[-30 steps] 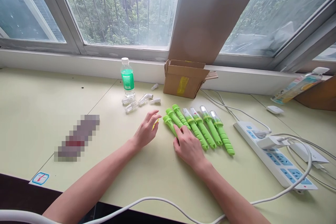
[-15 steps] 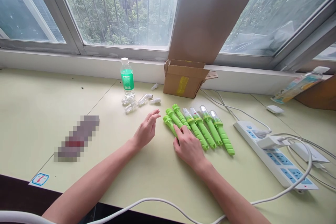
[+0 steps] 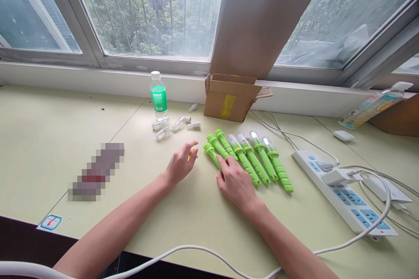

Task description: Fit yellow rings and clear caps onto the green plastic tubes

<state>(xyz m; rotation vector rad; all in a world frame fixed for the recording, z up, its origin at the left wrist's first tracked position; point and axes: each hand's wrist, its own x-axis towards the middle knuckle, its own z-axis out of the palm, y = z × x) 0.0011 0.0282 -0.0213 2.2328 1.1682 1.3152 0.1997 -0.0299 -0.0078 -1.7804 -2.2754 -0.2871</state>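
Several bright green ribbed tubes (image 3: 258, 163) lie side by side on the pale green table (image 3: 49, 139); the right ones carry clear caps. My right hand (image 3: 236, 182) rests flat on the lower ends of the leftmost tubes, fingers stretched out. My left hand (image 3: 180, 165) lies just left of the row, its fingers curled around a small yellow piece (image 3: 190, 154) at the fingertips. Several loose clear caps (image 3: 166, 129) lie beyond it.
A green-labelled water bottle (image 3: 159, 97) and an open cardboard box (image 3: 230, 98) stand by the window sill. A white power strip (image 3: 343, 192) with plugs and cables lies at the right. A white cable (image 3: 196, 248) runs along the front edge. A blurred patch (image 3: 96, 171) sits left.
My left hand's fingers have curled in slightly and the yellow piece shows at the fingertips again. My right hand has stayed on the tubes.
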